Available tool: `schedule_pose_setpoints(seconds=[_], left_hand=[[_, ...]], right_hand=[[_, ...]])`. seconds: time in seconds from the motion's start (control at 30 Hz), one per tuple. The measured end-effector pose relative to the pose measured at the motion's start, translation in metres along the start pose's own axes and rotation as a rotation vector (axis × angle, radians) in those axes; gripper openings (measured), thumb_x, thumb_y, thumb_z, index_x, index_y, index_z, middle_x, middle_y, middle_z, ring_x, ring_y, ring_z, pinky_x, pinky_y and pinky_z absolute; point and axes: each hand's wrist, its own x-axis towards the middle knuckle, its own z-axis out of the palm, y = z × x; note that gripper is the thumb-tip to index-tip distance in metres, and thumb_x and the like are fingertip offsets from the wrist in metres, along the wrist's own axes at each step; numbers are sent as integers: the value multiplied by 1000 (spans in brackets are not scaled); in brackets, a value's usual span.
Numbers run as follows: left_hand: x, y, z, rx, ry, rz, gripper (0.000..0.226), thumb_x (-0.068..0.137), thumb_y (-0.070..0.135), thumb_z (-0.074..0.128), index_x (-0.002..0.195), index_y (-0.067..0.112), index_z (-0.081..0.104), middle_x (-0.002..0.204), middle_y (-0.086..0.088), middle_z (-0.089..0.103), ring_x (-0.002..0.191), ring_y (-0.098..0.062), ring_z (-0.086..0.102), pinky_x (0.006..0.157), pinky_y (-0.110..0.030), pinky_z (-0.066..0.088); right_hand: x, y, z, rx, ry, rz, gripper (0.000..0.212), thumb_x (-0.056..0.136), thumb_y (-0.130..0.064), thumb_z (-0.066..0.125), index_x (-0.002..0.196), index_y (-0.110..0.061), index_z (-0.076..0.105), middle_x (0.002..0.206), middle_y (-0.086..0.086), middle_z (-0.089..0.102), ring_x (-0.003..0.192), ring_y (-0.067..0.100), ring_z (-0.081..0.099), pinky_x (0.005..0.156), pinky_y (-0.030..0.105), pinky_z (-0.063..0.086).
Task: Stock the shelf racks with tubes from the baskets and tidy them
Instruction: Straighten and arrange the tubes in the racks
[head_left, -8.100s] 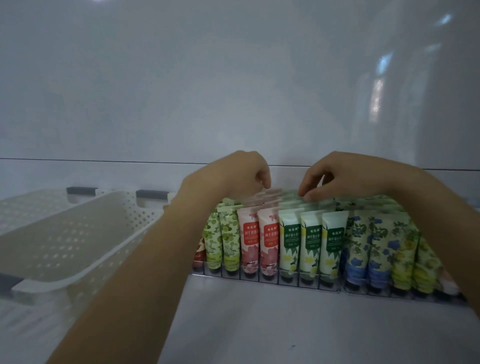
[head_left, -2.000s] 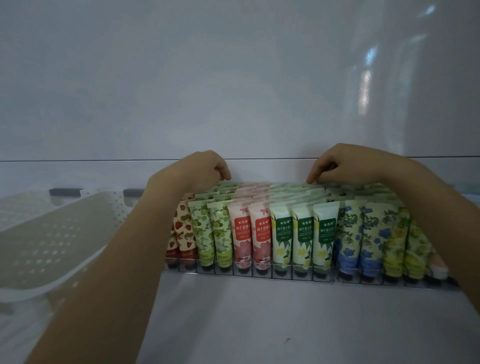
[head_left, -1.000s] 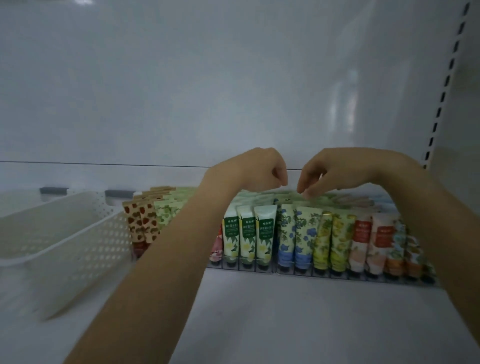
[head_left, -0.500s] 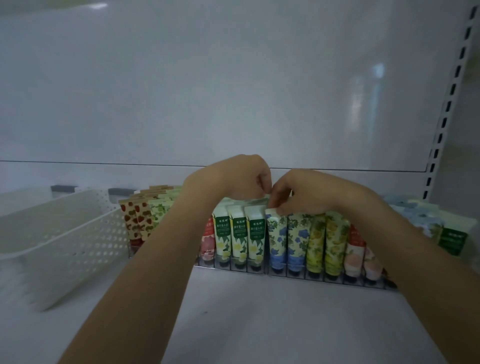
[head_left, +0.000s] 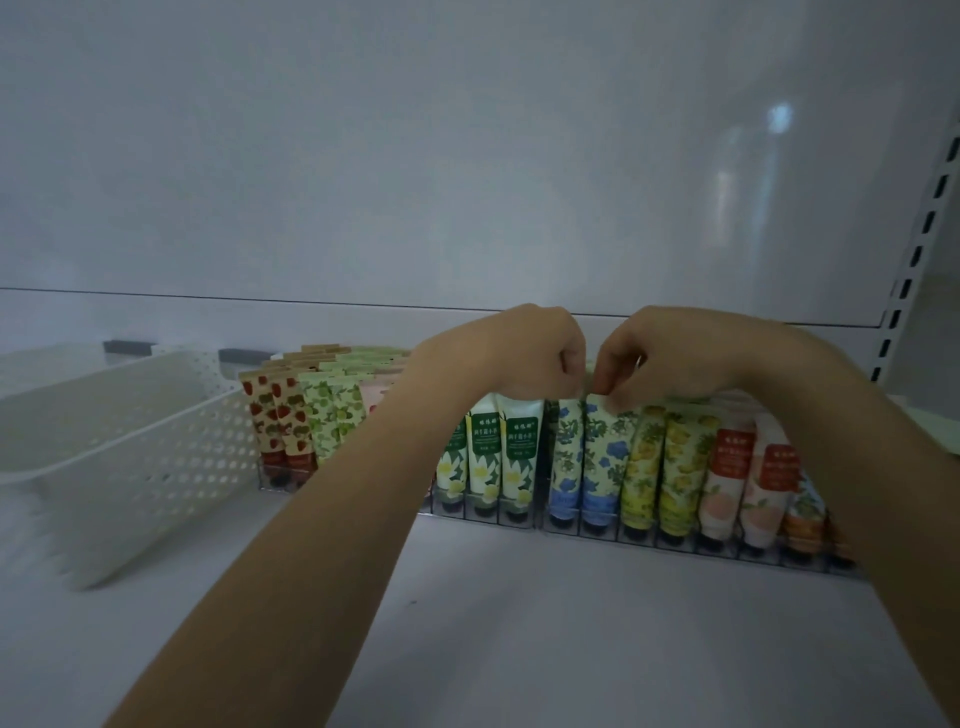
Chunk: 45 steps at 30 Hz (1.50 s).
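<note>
Fingertips of the right hand pinch the stiff top crimp, likely the safest hold on a probably light, squashy blue-flowered plastic tube; what the curled left hand holds is hidden.

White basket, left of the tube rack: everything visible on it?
The white basket looks like plastic: walls pierced with rows of small holes, a smooth solid rim, sides narrowing toward the base. It stands open side up on the shelf, just left of the strawberry-print tubes; contact there cannot be told. No tubes show in the visible part of its inside. The left hand and right hand are over the rack, apart from it.
</note>
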Motion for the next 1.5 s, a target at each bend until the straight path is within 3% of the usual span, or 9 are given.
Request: schedule_pose_setpoints(seconds=[0.3,0.7,0.87,0.93,1.07,1.2,1.3,1.4,1.5], left_hand=[[2,0,2,-11,-33,-1,18,87,16,60,104,15,67,103,2,67,83,-10,51,71,-22,35],[4,2,4,1,-25,9,18,89,18,55,101,12,66,106,-2,65,85,-14,53,72,-21,35],[4,1,5,-13,-21,13,19,89,20,55,102,11,66,105,-3,66,94,-18,59,75,-22,39],[4,-2,3,-33,-2,19,17,89,18,54,101,13,66,102,0,66,88,-16,58,75,-23,40],[3,-11,-6,-56,66,29,16,90,16,53,99,16,66,86,9,56,63,4,45,57,-8,32],[4,-16,-7,-71,57,59,13,88,20,57,97,19,66,82,12,56,62,7,45,55,-5,34],[7,-12,-3,-70,5,77,14,88,23,58,99,19,66,79,13,55,66,4,45,64,-17,35],[9,-12,-2,-66,38,79,14,88,19,56,98,18,66,76,17,52,64,4,45,59,-10,33],[11,-20,-3,-66,136,37,15,89,12,53,96,16,66,85,10,57,62,6,44,53,-6,33]], right_hand=[[-1,-1,0,39,-2,-23,18,77,-24,71,68,-37,64,74,-15,64,67,0,56,64,21,40],[1,-2,2,37,2,-37,19,77,-21,72,69,-35,62,75,-15,62,63,-2,53,59,18,37],[-1,3,-2,78,14,-44,14,78,-19,70,77,-32,65,81,-10,67,65,1,57,59,16,40],[-4,6,-8,106,85,-53,12,81,-20,67,79,-32,65,84,-9,67,62,-4,57,56,10,41],[-9,10,-15,148,197,-70,12,81,-21,67,78,-32,66,82,-13,65,56,-15,54,50,2,38],[-6,3,-8,95,82,-57,11,81,-23,67,78,-34,66,82,-16,67,61,-11,56,59,12,38],[-3,1,-2,69,46,-46,13,79,-25,69,75,-36,66,73,-20,63,59,-12,54,56,9,36],[-3,4,-5,98,130,-40,14,80,-24,67,73,-37,65,75,-19,64,58,-14,54,55,10,37],[-1,5,-14,114,231,-25,17,81,-22,67,72,-37,63,77,-19,62,66,-7,55,55,11,36]])
